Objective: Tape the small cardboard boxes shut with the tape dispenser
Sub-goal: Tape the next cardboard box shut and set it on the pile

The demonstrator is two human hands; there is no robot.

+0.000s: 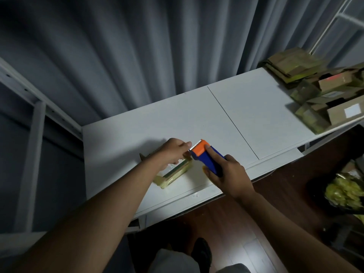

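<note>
A small flat cardboard box [173, 175] lies on the white table [197, 119] near its front edge, partly hidden under my left forearm. My right hand [228, 174] grips a blue tape dispenser [208, 158] with an orange head and a toothed blade, held just above the table to the right of the box. My left hand [175, 151] hovers over the box, its thumb and fingertips pinched at the dispenser's blade end, where the tape end would be; the tape itself is too thin to make out.
A heap of small cardboard boxes [323, 83] fills the table's far right end. A dark bin with yellowish scraps [342, 190] stands on the wooden floor at right. Grey curtains hang behind the table, and a white metal frame [37, 115] stands at left.
</note>
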